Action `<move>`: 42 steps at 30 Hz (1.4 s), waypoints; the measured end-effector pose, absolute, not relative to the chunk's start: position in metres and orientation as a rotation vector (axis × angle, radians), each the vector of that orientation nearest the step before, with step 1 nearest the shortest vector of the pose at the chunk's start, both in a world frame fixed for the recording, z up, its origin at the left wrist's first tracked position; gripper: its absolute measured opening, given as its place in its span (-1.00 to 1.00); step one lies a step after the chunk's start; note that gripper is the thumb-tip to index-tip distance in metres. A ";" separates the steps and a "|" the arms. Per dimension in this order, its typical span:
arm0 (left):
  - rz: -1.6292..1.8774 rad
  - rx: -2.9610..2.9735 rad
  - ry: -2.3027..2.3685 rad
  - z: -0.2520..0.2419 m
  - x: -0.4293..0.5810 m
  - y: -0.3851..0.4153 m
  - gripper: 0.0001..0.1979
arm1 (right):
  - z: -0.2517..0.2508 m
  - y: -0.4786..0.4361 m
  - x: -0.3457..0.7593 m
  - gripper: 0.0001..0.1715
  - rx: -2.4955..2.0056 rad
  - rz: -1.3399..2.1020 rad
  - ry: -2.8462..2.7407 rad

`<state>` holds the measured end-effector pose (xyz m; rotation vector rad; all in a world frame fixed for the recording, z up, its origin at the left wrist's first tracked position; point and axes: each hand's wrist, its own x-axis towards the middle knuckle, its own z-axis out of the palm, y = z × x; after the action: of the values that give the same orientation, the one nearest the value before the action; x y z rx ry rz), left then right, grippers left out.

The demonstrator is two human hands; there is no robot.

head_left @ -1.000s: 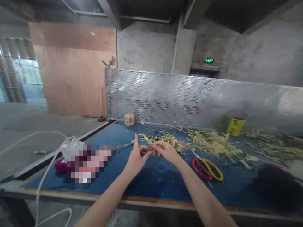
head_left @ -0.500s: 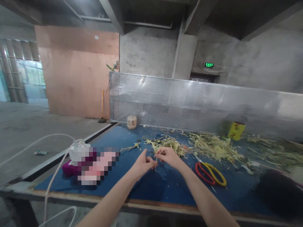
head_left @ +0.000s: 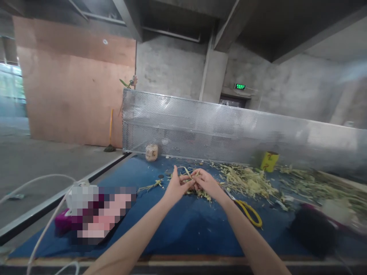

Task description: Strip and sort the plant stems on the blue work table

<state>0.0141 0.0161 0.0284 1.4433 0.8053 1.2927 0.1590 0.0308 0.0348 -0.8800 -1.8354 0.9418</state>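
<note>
My left hand (head_left: 175, 190) and my right hand (head_left: 207, 186) meet over the blue tabletop (head_left: 177, 233), fingertips pinched together. Between them runs a thin pale-green plant strip (head_left: 187, 173), whose upper part arcs above the fingers; its lower end is hidden by my hands. My left thumb or finger points up, apart from the pinch. Just under and behind the hands lies a small heap of plant shreds (head_left: 202, 194). A little bundle of strips (head_left: 151, 186) rests to the left. Right of my right forearm are scissors (head_left: 252, 214) with a yellow handle; the forearm covers their other handle.
Larger piles of shredded plant strips (head_left: 252, 182) spread to the right, beside a yellow cylinder (head_left: 269, 162). A whitish jar (head_left: 151, 152) stands near the perforated metal panel (head_left: 183, 130). A dark bundle (head_left: 314, 229) sits at right, a purple item (head_left: 63, 223) and white cable (head_left: 47, 225) at left.
My hands have drawn closer together and slightly upward, over the small heap, with the strip now arcing above the fingers. The view has turned right; my forearm now hides the scissors' red handle.
</note>
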 end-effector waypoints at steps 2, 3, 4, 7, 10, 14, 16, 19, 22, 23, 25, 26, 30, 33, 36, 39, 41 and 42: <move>1.356 1.421 0.726 0.029 0.019 0.018 0.05 | 0.036 0.030 0.155 -0.81 -0.865 0.898 -1.838; 1.387 1.421 0.709 0.030 0.019 0.019 0.05 | 0.037 0.030 0.153 -0.82 -0.876 0.853 -1.853; 1.408 1.423 0.713 0.031 0.017 0.020 0.05 | 0.039 0.029 0.152 -0.84 -0.902 0.788 -1.883; 1.419 1.457 0.776 0.035 0.010 0.022 0.07 | 0.045 0.025 0.149 -0.87 -1.008 0.398 -2.050; 1.446 1.560 0.776 0.038 0.005 0.025 0.04 | 0.050 0.023 0.147 -0.84 -1.022 -0.090 -2.151; 1.456 1.629 0.825 0.037 0.005 0.029 0.02 | 0.048 0.026 0.146 -0.82 -1.029 -0.232 -2.079; 1.404 1.640 0.835 0.033 0.006 0.031 0.01 | 0.044 0.029 0.148 -0.79 -1.028 -0.127 -2.075; 1.300 1.695 0.798 0.025 0.007 0.032 -0.02 | 0.038 0.031 0.152 -0.73 -1.012 0.087 -2.050; 1.233 1.755 0.784 0.019 0.010 0.033 -0.06 | 0.033 0.030 0.154 -0.70 -0.992 0.346 -1.911; 1.218 1.763 0.781 0.018 0.011 0.033 -0.06 | 0.031 0.030 0.154 -0.70 -0.974 0.465 -1.851; 1.182 1.754 0.772 0.018 0.013 0.033 -0.06 | 0.030 0.029 0.153 -0.70 -0.931 0.691 -1.732; 1.159 1.736 0.769 0.018 0.014 0.032 -0.06 | 0.029 0.030 0.153 -0.69 -0.909 0.778 -1.685; 1.074 1.642 0.731 0.023 0.015 0.028 -0.08 | 0.027 0.034 0.153 -0.65 -0.845 0.960 -1.630; 1.129 1.528 0.672 0.025 0.015 0.028 -0.01 | 0.027 0.037 0.155 -0.71 -0.818 0.929 -1.720; 1.236 1.432 0.664 0.025 0.014 0.030 0.04 | 0.027 0.038 0.159 -0.78 -0.906 0.753 -1.838; 1.285 1.429 0.703 0.023 0.012 0.033 0.04 | 0.024 0.036 0.162 -0.81 -1.015 0.682 -1.971; 1.299 1.443 0.736 0.022 0.011 0.034 0.05 | 0.022 0.035 0.163 -0.83 -1.037 0.666 -1.970; 1.300 1.450 0.750 0.022 0.010 0.034 0.05 | 0.021 0.034 0.163 -0.81 -1.035 0.660 -1.947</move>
<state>0.0098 0.0340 0.0217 1.4505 0.7503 1.2996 0.1632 0.0343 0.0212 -1.0351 -1.9472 0.6596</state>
